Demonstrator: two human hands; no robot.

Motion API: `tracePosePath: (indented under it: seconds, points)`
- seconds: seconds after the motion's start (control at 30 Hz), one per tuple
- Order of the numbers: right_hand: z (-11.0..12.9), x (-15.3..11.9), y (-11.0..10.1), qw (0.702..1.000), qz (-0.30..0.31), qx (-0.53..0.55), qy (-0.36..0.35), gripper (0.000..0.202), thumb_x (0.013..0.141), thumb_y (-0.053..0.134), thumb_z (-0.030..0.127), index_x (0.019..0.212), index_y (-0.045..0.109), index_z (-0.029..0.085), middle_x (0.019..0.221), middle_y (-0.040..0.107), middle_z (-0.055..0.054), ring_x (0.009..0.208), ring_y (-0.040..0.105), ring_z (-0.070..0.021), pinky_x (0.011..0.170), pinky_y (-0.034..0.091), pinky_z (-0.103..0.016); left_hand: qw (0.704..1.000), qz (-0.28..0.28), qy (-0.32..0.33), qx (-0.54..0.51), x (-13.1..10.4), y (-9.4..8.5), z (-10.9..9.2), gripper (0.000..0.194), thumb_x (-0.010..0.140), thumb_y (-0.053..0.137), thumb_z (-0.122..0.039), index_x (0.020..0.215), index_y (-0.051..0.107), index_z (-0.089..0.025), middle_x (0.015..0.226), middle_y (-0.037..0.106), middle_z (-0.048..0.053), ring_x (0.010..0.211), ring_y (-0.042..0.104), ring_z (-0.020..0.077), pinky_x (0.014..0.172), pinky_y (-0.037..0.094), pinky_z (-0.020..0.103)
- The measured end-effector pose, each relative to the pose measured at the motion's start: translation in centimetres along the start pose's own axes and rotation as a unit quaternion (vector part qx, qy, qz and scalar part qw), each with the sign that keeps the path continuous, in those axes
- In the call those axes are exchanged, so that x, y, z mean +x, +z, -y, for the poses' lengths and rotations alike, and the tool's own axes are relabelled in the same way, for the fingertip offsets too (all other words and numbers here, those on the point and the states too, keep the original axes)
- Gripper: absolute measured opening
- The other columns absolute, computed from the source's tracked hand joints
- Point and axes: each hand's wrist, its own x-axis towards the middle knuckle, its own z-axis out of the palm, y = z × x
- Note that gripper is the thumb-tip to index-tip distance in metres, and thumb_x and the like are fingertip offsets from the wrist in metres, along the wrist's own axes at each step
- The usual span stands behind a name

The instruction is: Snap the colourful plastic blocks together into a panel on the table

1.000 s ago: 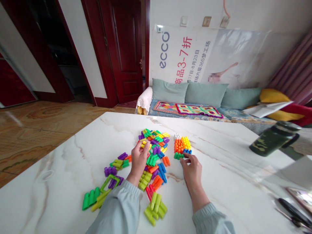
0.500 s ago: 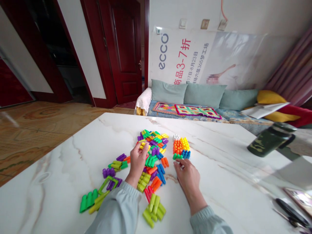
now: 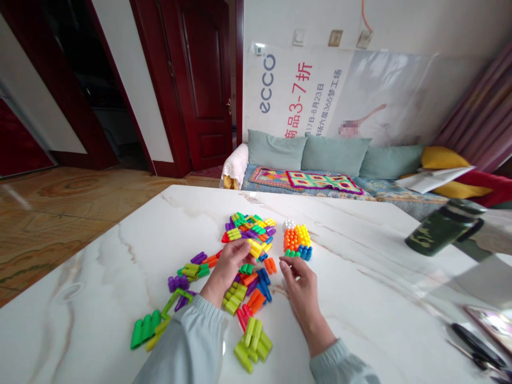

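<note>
Left fingers: your left hand pinches a yellow ribbed plastic block, in front of the multicoloured plastic block heap.
Right fingers: your right hand loosely curled, grasping nothing, near the green knobbed plastic block.
Knobbed group: green beside blue knobbed plastic block.
Surface: white marbled table under your wrists.

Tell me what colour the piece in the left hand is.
Yellow. The piece in the left hand shows best in the head view.
</note>
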Motion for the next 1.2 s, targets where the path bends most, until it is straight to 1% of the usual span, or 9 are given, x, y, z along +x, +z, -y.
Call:
tracePosePath:
  seconds: [0.07, 0.13, 0.2, 0.3, 0.53, 0.7, 0.93, 1.07, 1.2]
  points:
    - [0.7, -0.5, 0.3, 0.990, 0.060, 0.124, 0.017, 0.033, 0.088, 0.058, 0.048, 0.095, 0.073, 0.019, 0.079, 0.067, -0.004, 0.064, 0.057, -0.0140, 0.060, 0.047, -0.025, 0.996, 0.061, -0.038, 0.052, -0.3, 0.0, 0.0, 0.033, 0.070, 0.080, -0.042, 0.081, 0.071, -0.012, 0.066, 0.069, 0.004, 0.053, 0.061, 0.0124, 0.055, 0.050, 0.024]
    - [1.3, -0.9, 0.5, 0.968, 0.112, 0.219, 0.041, 0.033, 0.086, 0.060, 0.049, 0.094, 0.073, 0.019, 0.076, 0.065, -0.002, 0.060, 0.056, -0.0130, 0.056, 0.047, -0.024, 0.989, 0.107, -0.068, 0.082, -0.6, 0.2, -0.1, 0.032, 0.066, 0.083, -0.040, 0.078, 0.071, -0.014, 0.066, 0.070, 0.005, 0.054, 0.063, 0.0137, 0.054, 0.049, 0.024]
    - [1.6, -1.1, 0.5, 0.950, 0.135, 0.276, 0.059, 0.032, 0.083, 0.065, 0.049, 0.089, 0.073, 0.019, 0.072, 0.064, -0.001, 0.056, 0.055, -0.0118, 0.054, 0.046, -0.024, 0.984, 0.128, -0.092, 0.087, -0.7, 0.4, -0.2, 0.031, 0.063, 0.085, -0.039, 0.076, 0.071, -0.015, 0.067, 0.071, 0.005, 0.056, 0.065, 0.0149, 0.055, 0.049, 0.024]
    - [1.8, -1.0, 0.2, 0.937, 0.143, 0.309, 0.080, 0.029, 0.076, 0.073, 0.046, 0.083, 0.074, 0.018, 0.069, 0.064, -0.001, 0.055, 0.054, -0.0113, 0.052, 0.046, -0.024, 0.981, 0.137, -0.100, 0.096, -0.7, 0.6, -0.1, 0.031, 0.061, 0.086, -0.038, 0.073, 0.070, -0.015, 0.067, 0.071, 0.005, 0.057, 0.065, 0.0150, 0.056, 0.050, 0.024]
    - [1.8, -0.8, 0.2, 0.922, 0.159, 0.338, 0.099, 0.028, 0.066, 0.083, 0.039, 0.079, 0.071, 0.017, 0.067, 0.065, -0.001, 0.056, 0.054, -0.0118, 0.055, 0.049, -0.025, 0.981, 0.130, -0.070, 0.123, -0.4, 0.3, 0.4, 0.037, 0.058, 0.087, -0.042, 0.071, 0.067, -0.014, 0.065, 0.065, 0.002, 0.058, 0.060, 0.0129, 0.054, 0.046, 0.022]
    - [2.0, -0.8, 0.4, 0.923, 0.166, 0.333, 0.095, 0.028, 0.069, 0.081, 0.039, 0.082, 0.070, 0.018, 0.071, 0.066, -0.001, 0.061, 0.058, -0.0131, 0.059, 0.049, -0.025, 0.981, 0.135, -0.070, 0.123, -0.4, 0.4, 0.5, 0.036, 0.058, 0.087, -0.040, 0.071, 0.064, -0.015, 0.066, 0.064, 0.001, 0.057, 0.058, 0.0113, 0.055, 0.044, 0.021]
    - [1.9, -0.7, 0.2, 0.938, 0.161, 0.298, 0.066, 0.028, 0.071, 0.080, 0.040, 0.085, 0.070, 0.018, 0.074, 0.066, -0.001, 0.061, 0.055, -0.0122, 0.059, 0.047, -0.024, 0.978, 0.132, -0.060, 0.149, -0.4, 0.7, 0.5, 0.039, 0.057, 0.087, -0.042, 0.071, 0.063, -0.015, 0.062, 0.059, -0.001, 0.054, 0.052, 0.0095, 0.051, 0.041, 0.020]
    - [2.0, -0.6, 0.0, 0.951, 0.152, 0.265, 0.053, 0.027, 0.075, 0.076, 0.041, 0.085, 0.069, 0.018, 0.076, 0.065, -0.002, 0.063, 0.054, -0.0126, 0.058, 0.047, -0.024, 0.977, 0.133, -0.043, 0.158, -0.5, 0.9, 0.5, 0.037, 0.060, 0.085, -0.043, 0.071, 0.065, -0.014, 0.062, 0.059, 0.000, 0.055, 0.053, 0.0101, 0.052, 0.042, 0.020]
    - [1.9, -0.6, 0.0, 0.953, 0.152, 0.257, 0.055, 0.026, 0.076, 0.074, 0.042, 0.084, 0.068, 0.018, 0.075, 0.065, -0.002, 0.063, 0.056, -0.0135, 0.058, 0.048, -0.025, 0.976, 0.145, -0.034, 0.160, -0.4, 0.7, 0.8, 0.033, 0.063, 0.084, -0.040, 0.073, 0.067, -0.014, 0.066, 0.062, 0.002, 0.058, 0.055, 0.0113, 0.054, 0.044, 0.021]
